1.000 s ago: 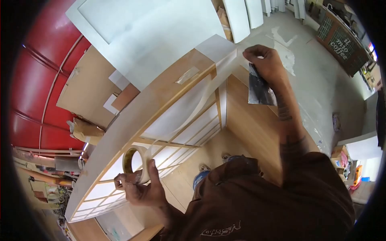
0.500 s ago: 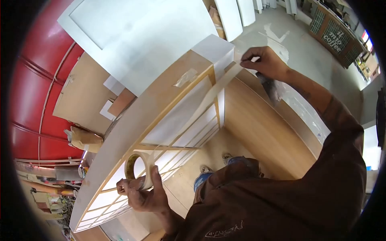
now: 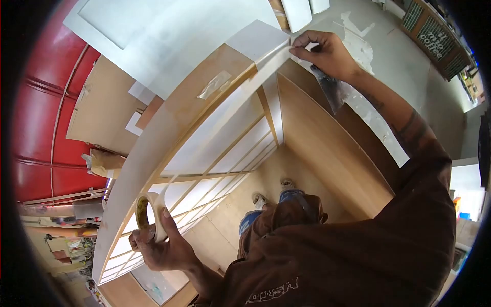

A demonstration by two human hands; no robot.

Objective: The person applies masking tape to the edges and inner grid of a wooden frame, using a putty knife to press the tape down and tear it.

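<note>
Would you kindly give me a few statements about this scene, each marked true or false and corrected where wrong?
1. The left hand holds a round roll of pale tape. True.
2. The right hand is holding nothing. False: it pinches the pulled-out strip of pale tape.
3. That strip lies on the floor. False: it runs through the air between the two hands.
4. A dark, flat blade shows below the right hand. True.
5. The large glossy surface at the picture's left is blue. False: it is red.
</note>
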